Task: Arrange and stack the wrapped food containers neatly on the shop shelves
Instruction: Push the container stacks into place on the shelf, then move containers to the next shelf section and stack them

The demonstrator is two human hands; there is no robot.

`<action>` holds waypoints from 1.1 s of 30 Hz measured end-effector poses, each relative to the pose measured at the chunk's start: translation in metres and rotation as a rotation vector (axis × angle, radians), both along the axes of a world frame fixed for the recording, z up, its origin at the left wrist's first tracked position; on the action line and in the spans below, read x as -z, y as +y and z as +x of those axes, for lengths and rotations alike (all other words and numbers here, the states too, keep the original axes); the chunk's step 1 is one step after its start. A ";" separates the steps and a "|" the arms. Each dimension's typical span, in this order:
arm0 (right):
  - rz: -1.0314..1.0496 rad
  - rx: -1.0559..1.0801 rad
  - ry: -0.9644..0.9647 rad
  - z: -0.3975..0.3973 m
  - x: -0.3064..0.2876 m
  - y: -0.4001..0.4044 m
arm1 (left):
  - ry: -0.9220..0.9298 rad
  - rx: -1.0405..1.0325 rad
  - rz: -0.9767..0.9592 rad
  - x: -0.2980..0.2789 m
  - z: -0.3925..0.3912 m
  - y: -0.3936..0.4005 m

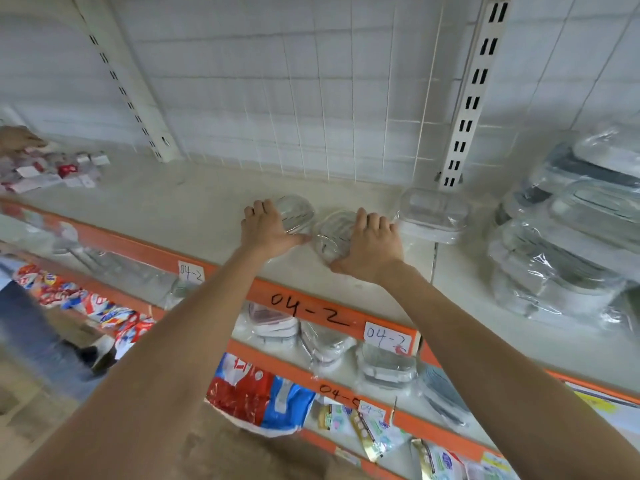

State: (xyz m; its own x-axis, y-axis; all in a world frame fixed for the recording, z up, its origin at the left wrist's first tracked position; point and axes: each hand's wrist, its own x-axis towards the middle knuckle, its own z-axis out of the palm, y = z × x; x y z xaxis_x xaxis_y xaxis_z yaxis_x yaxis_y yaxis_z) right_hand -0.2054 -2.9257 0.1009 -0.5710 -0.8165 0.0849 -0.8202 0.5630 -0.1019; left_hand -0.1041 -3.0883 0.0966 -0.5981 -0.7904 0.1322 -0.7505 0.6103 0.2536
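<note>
Two small round clear wrapped containers sit side by side on the top shelf [173,206]. My left hand [266,226] grips the left container [298,211] from its left side. My right hand [370,244] lies over the right container [332,233], fingers curled round its far edge. A rectangular wrapped container [433,213] stands just right of my right hand. Stacks of larger wrapped containers [568,244] fill the right end of the shelf.
Slotted white uprights [474,91] and a wire grid back the shelf. Small red and white packets [52,171] lie at the far left, with another person's hand [17,140] on them. Lower shelves with orange edges [311,313] marked 04-2 hold more containers and snack bags.
</note>
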 end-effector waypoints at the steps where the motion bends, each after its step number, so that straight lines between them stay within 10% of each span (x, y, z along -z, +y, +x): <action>1: -0.019 0.010 -0.006 0.001 0.001 0.001 | 0.030 0.006 -0.015 0.000 0.002 0.002; 13: -0.329 0.212 0.003 0.049 -0.026 0.049 | 0.348 0.134 -0.257 -0.017 0.096 0.053; 33: 0.093 0.281 -0.122 0.194 0.087 0.250 | -0.289 0.481 0.096 0.070 0.212 0.203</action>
State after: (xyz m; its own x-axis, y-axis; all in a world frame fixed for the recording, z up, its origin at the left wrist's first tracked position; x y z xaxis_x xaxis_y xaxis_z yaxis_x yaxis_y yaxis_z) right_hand -0.0116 -2.6753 0.0143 -0.7770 -0.6261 -0.0652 -0.6158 0.7775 -0.1272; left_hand 0.1075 -2.8853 0.0266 -0.8949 -0.4203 -0.1498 -0.4407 0.8850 0.1503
